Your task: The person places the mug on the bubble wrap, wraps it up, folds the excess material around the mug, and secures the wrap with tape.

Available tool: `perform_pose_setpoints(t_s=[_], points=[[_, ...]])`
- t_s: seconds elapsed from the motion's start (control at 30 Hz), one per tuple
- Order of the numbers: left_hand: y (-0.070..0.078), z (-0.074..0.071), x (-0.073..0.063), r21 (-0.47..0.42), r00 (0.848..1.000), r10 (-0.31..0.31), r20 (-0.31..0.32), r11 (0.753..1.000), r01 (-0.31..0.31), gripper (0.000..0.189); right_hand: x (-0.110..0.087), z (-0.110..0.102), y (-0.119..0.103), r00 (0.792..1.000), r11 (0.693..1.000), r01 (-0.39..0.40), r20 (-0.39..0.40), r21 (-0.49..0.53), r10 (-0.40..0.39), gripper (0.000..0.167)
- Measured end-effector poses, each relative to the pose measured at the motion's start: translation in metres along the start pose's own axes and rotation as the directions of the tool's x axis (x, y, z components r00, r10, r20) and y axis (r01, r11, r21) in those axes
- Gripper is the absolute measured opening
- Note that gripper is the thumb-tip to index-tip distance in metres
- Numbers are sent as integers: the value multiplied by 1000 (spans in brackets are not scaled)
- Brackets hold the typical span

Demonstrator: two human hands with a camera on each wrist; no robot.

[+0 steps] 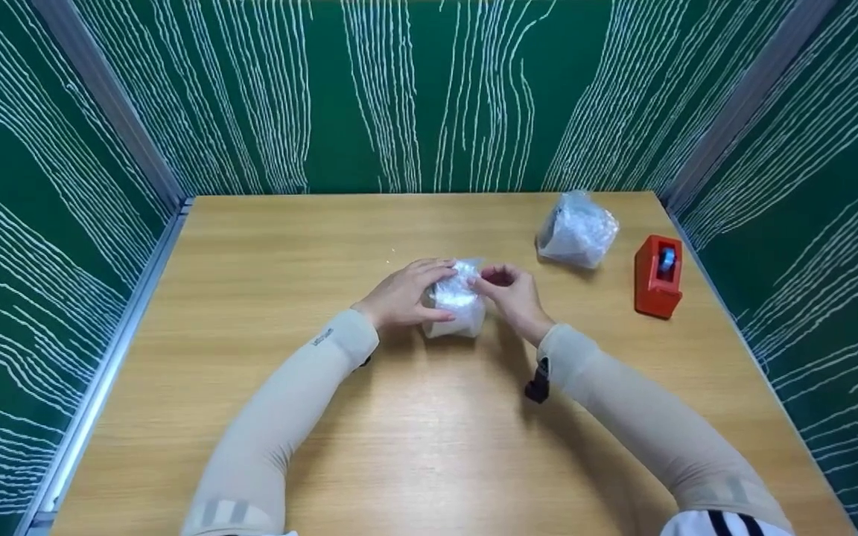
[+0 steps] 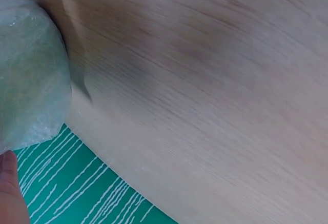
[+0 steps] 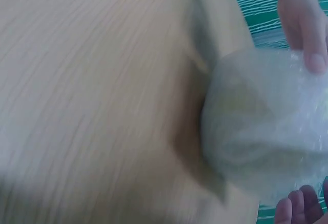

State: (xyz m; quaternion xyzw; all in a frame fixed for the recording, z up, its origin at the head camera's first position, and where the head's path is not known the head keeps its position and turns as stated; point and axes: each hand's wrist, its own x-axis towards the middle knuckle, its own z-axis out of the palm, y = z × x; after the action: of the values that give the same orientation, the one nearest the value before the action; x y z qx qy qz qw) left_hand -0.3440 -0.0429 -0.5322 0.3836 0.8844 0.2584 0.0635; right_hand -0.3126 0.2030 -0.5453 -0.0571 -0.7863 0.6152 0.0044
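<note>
A small bundle in clear bubble wrap (image 1: 457,316) stands on the table, its cloudy side large in the right wrist view. My left hand (image 1: 407,294) holds it from the left, with fingers over the far top and thumb along the near side. From the right, my right hand (image 1: 511,298) brings thumb and forefinger together at the wrap's upper edge, its other fingers curled. Whether a piece of tape lies between those fingertips cannot be made out. Under the wrap, the contents show only as a pale, faintly yellowish-green shape.
Behind and to the right sits another bubble-wrapped bundle (image 1: 578,231). A red tape dispenser (image 1: 656,286) with a blue roll stands near the right edge of the wooden table (image 1: 429,432). Green panels with white wavy lines (image 1: 429,97) enclose the back and sides.
</note>
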Motion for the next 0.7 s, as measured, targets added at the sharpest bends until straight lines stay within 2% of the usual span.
perform_pose_setpoints(t_s=[0.13, 0.27, 0.47, 0.7], points=[[0, 0, 0, 4, 1000, 9, -7, 1000, -9, 83, -1, -12, 7, 996, 997, 75, 42, -35, -73, 53], [1, 1, -1, -20, 1000, -11, -6, 1000, 11, 84, -3, -23, 9, 990, 989, 122, 75, -85, -116, 60], [0, 5, -2, -86, 999, -34, -24, 996, 32, 84, -7, -39, 9, 982, 967, 176, 94, -185, -161, 60], [0, 8, -3, -110, 999, -33, -40, 994, 28, 81, -11, -60, 14, 958, 920, 285, 82, -270, -273, 56]])
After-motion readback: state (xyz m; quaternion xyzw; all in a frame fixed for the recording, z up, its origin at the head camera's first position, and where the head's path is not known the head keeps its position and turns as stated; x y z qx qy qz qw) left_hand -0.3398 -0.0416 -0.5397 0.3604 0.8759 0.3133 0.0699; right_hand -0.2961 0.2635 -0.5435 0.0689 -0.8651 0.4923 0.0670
